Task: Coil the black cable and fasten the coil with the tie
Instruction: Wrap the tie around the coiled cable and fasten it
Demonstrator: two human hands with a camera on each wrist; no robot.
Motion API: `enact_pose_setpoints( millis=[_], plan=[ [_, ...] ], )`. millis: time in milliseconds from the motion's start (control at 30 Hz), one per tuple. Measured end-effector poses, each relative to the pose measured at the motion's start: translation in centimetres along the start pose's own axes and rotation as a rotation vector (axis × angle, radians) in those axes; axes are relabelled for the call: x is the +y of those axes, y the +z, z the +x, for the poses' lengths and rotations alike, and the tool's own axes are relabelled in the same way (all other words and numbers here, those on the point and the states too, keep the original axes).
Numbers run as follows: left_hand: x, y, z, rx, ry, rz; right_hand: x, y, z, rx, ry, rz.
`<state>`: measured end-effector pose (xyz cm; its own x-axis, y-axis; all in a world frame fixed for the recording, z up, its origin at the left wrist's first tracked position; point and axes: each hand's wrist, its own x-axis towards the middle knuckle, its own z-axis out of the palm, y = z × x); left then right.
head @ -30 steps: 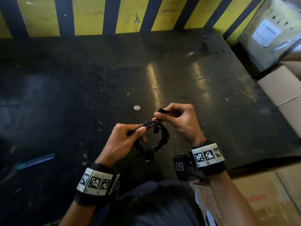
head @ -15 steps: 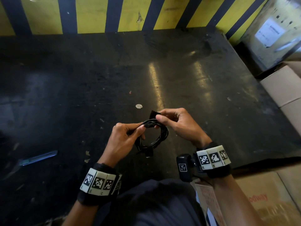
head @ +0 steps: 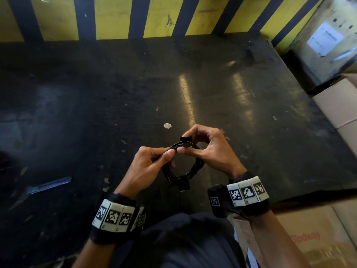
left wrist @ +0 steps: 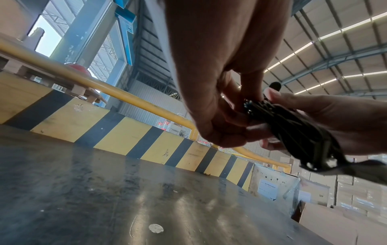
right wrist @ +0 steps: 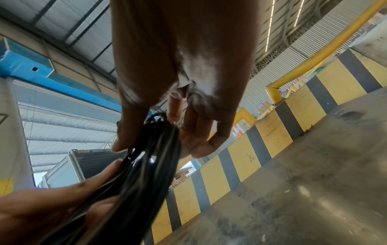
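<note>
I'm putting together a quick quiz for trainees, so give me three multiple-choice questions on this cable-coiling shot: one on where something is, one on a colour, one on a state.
1. Where is the black cable coil?
A. flat on the table
B. held above the table between both hands
C. in a cardboard box

2. What colours are the stripes on the barrier behind the table?
A. red and white
B. green and grey
C. yellow and dark

3. What is the right hand doing?
A. pinching the tie at the coil's top
B. resting open on the table
C. hanging idle

Answers: B, the left hand and right hand both grip it off the dark table; C, yellow and dark bands alternate; A, its fingers close around the tie.
</note>
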<state>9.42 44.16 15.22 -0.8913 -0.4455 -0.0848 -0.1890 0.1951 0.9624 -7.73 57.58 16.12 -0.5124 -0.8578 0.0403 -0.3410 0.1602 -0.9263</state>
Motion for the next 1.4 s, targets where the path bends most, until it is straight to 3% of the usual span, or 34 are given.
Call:
enact_pose_setpoints(
  millis=[267,400,500,633,767,933,1067,1200,1400],
  plan=[
    [-1.2,0.5,0.1,-0.045,-0.028,0.03,0.4,0.4,-0.1,0.055,0.034,-0.017],
    [-1.8,0.8,0.5,-0.036,0.02,0.101,1.5,0.4,0.4,-0.016,0.12,0.063],
    [-2.7,0.8,0.9,-0.009,-0.003,0.164,2.3,0.2,0.8,-0.048,0.172,-0.011],
    [-4.0,0.4,1.7,-0.003,-0.111,0.143,3.1,-0.5,1.5,-0.089,0.152,-0.224],
    [-5.6,0.4,2.2,-0.021,-0.191,0.152,4.8,0.0,2.0,0.006,0.166,-0.117],
    [-7.7,0.9,2.4,0.042,-0.572,0.171,7.6,0.6,2.3,0.105,0.308,0.01],
    [-9.8,1.4,2.8,0.05,-0.756,0.188,10.5,2.1,2.3,0.105,0.406,0.011],
    [-12.2,1.5,3.8,0.012,-0.8,0.034,12.6,3.3,2.7,0.089,0.499,-0.013],
    [-14.7,0.7,8.6,0.117,-0.747,0.043,14.6,3.6,6.3,0.12,0.611,-0.016]
  ],
)
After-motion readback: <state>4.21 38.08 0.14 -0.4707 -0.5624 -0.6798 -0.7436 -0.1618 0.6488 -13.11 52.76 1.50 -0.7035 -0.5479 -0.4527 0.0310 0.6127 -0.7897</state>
